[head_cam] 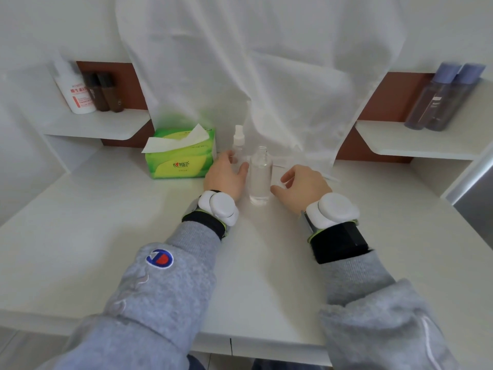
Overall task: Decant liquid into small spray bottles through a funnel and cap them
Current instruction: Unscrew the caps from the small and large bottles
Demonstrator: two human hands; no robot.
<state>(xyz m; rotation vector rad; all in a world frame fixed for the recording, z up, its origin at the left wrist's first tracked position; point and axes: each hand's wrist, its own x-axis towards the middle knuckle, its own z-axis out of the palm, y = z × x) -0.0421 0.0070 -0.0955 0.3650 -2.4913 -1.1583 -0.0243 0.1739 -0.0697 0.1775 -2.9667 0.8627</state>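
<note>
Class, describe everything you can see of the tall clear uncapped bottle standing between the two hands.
The tall clear cylindrical bottle looks like transparent plastic or glass, with a narrow neck that is open and capless. It stands upright on the white table; whether it holds liquid is hard to tell. The left hand, gripping a small capped spray bottle behind it, and the right hand flank it. Both thumbs lie close, contact unclear.

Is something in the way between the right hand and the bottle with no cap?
No, nothing visible. The right hand sits just right of the uncapped bottle, with only bare table between them. The left hand is on the other side, holding the small spray bottle.
</note>
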